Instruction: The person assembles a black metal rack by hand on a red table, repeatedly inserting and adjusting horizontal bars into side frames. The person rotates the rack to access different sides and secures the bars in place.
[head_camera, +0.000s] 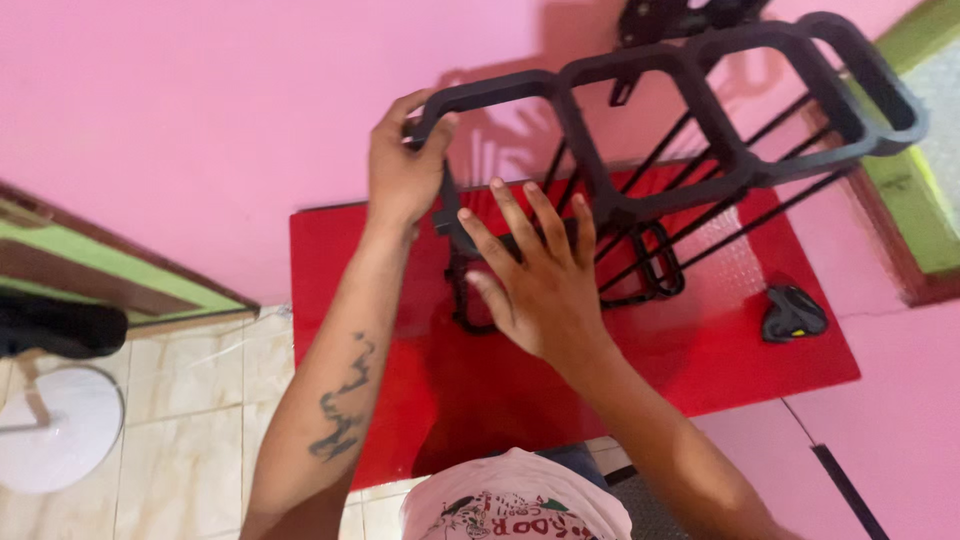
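— Forearms first: do we see both hands on the frame?

— We do. Our right hand (540, 280) lies nearest, fingers spread wide and flat against the black rack (690, 130) at its lower bar. Our left hand (405, 170) is closed around the rack's top corner.

— And where does the rack stand?

— We see it tilted over the red mat (700, 350), its thin rods running down toward the mat. A small black tool (793, 313) lies farther right on the mat, against the pink wall (200, 100).
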